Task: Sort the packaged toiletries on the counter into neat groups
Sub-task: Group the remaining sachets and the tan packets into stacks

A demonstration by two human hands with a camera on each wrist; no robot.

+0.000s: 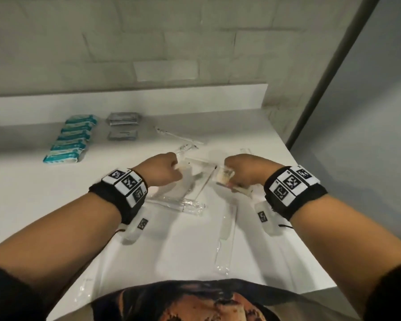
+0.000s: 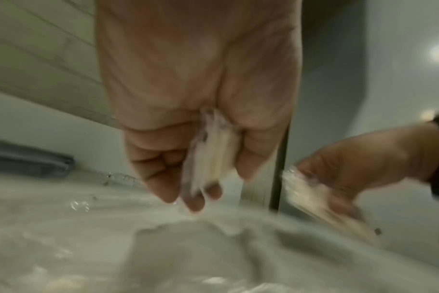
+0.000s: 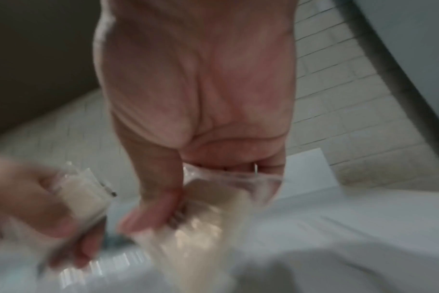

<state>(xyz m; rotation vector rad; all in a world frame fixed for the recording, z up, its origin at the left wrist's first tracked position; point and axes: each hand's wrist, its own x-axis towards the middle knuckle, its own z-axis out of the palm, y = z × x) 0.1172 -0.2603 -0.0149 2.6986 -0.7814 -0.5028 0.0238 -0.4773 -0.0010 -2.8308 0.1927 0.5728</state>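
Over the middle of the white counter [image 1: 102,200], my left hand [image 1: 174,169] pinches a small clear packet [image 1: 184,168] with a whitish pad inside. In the left wrist view that packet [image 2: 211,154] sits between thumb and fingers of the left hand [image 2: 213,184]. My right hand [image 1: 228,179] grips another clear packet [image 1: 225,177] with cream contents. The right wrist view shows this packet [image 3: 213,208] under the thumb of the right hand [image 3: 163,214]. The two hands are close together, a little apart. Both wrist views are blurred.
Teal packets [image 1: 71,137] lie in a row at the back left, with grey packets [image 1: 123,126] beside them. Clear-wrapped long items lie loose: one behind the hands [image 1: 178,135], one below them [image 1: 188,205], one nearer me [image 1: 225,239]. The counter ends at the right [image 1: 310,228].
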